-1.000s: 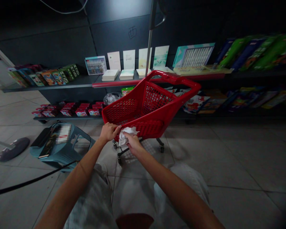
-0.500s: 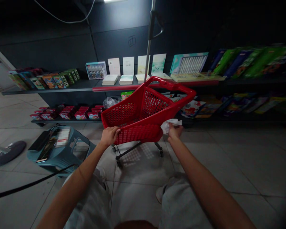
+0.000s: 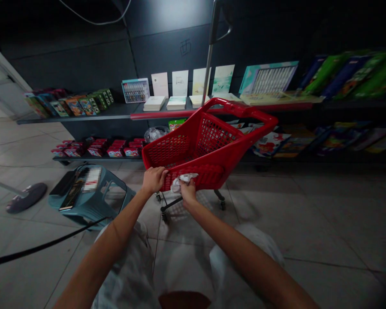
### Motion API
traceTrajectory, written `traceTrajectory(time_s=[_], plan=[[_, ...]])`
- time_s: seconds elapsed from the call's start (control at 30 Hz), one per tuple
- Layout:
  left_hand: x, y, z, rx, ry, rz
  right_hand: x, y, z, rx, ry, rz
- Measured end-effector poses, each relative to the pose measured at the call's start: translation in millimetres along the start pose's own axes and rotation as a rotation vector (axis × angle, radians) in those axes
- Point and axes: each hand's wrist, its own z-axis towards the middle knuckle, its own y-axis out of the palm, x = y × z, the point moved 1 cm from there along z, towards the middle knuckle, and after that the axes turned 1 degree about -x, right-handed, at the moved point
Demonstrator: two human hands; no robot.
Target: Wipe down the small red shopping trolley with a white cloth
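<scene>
A small red plastic shopping cart (image 3: 209, 141) stands on the tiled floor in front of me, tilted with its handle side raised. My left hand (image 3: 153, 179) grips the cart's near lower corner, fingers curled over the rim. My right hand (image 3: 188, 192) is closed on a crumpled white cloth (image 3: 182, 180) and presses it against the cart's near outer wall, just right of my left hand. My knees in light trousers show below my arms.
A teal plastic stool (image 3: 91, 195) with a phone and a paper on it stands to the left. A black cable (image 3: 35, 249) crosses the floor. A fan base (image 3: 25, 197) lies far left. Dark shelves (image 3: 83, 113) with boxes, cards and books run behind the cart. A metal pole (image 3: 209, 64) rises behind it.
My right hand with the cloth went from the cart's near left out to its right side, then came back to the near wall beside my left hand. My left hand kept its grip.
</scene>
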Motion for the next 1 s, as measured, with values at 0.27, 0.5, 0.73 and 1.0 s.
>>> traceTrajectory(time_s=[0.27, 0.5, 0.73, 1.0], plan=[[-2, 2.7, -2, 0.013, -0.008, 0.041, 9, 41, -59, -0.439, 0.300, 0.057], [-1, 0.3, -1, -0.058, 0.035, 0.023, 14, 31, -48, -0.415, 0.406, 0.061], [-16, -2.3, 0, -0.066, 0.049, -0.015, -5, -25, 15, -0.176, 0.351, 0.085], [-19, -7.3, -6, 0.037, 0.037, 0.004, -53, -134, 95, 0.333, 0.099, 0.050]])
